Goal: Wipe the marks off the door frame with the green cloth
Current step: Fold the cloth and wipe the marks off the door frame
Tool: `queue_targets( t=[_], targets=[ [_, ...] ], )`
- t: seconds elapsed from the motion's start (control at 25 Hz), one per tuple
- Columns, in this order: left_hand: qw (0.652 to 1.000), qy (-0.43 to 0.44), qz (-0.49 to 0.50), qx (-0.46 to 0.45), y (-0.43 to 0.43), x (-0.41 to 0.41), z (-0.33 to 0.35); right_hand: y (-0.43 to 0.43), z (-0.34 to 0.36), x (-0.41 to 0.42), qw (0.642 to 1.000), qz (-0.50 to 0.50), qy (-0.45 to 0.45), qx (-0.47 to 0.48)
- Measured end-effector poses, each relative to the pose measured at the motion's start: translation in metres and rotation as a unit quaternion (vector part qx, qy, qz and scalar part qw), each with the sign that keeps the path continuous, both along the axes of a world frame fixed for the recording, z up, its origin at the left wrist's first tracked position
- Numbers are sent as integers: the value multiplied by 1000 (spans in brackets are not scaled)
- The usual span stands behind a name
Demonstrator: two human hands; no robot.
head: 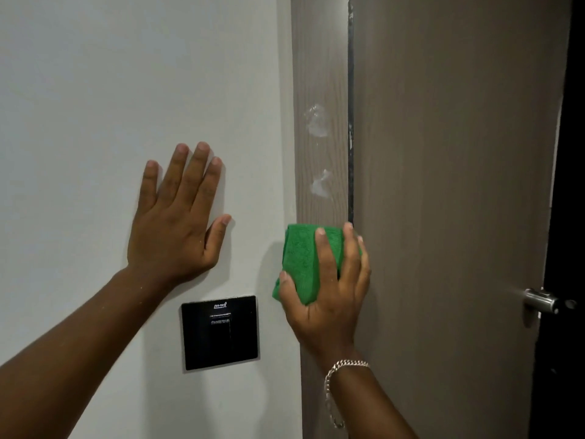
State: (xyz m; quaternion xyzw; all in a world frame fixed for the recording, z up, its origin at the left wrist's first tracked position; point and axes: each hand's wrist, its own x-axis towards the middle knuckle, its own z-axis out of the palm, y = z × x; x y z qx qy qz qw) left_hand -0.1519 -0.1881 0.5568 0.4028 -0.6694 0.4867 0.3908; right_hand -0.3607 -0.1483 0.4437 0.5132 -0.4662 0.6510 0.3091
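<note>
The door frame (pixel 319 58) is a grey-brown wood-grain strip running top to bottom in the middle. Two whitish smears sit on it: an upper mark (pixel 316 120) and a lower mark (pixel 320 183). My right hand (pixel 329 289) presses a folded green cloth (pixel 300 261) flat against the frame, just below the lower mark. My left hand (pixel 180 213) lies flat on the white wall, fingers spread, holding nothing.
A black wall switch plate (pixel 220 332) sits on the white wall (pixel 95 74) below my left hand. The grey-brown door (pixel 443 185) stands right of the frame, with a metal handle (pixel 539 301) at its right edge and a dark gap beyond.
</note>
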Motion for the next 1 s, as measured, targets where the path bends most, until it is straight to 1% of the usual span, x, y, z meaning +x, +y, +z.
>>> queue_targets(
  t=[0.08, 0.16, 0.24, 0.36, 0.4, 0.44, 0.48, 0.56, 0.6, 0.64, 0.68, 0.8, 0.84, 0.88, 1.0],
  targets=[
    [1000, -3, 0, -7, -1, 0, 1, -1, -2, -9, 998, -11, 61, -5],
    [1000, -6, -1, -10, -1, 0, 0, 5, -28, -21, 993, -34, 111, 12],
    [1000, -5, -3, -17, -1, -1, -1, 9, -40, -33, 995, -34, 91, 19],
    [1000, -6, -2, -26, -3, -2, 0, 1, 2, -33, 1000, -7, 7, -7],
    [1000, -5, -3, -28, -3, -1, 0, -1, 19, -28, 1000, -2, 4, -18],
    [1000, -4, -3, -28, -4, -1, 0, -3, 30, -24, 999, -8, 21, -24],
    [1000, -4, -4, -28, -4, 0, 0, -4, 30, -22, 998, -25, 58, -26],
    [1000, -4, -4, -26, -4, 0, 1, -3, 9, -25, 989, -40, 142, -13],
    [1000, -4, -3, -27, -4, -2, 0, 0, -3, -30, 986, -34, 162, -5],
    [1000, -2, 2, -29, -4, -3, 0, 2, -11, -35, 987, -24, 159, -7],
    [1000, 0, 6, -29, -4, -3, 0, 1, -9, -38, 990, -14, 138, -16],
    [1000, 2, 14, -25, -3, -3, 1, -4, 35, -25, 998, 0, 37, -47],
    [1000, 0, 16, -24, -3, -3, 2, -5, 50, -19, 998, -1, 27, -52],
    [1000, 1, 18, -23, -2, -4, 1, -6, 58, -15, 997, -8, 43, -56],
    [1000, 12, 10, -12, 0, -8, 4, -3, 32, -26, 984, -33, 171, -31]
  ],
)
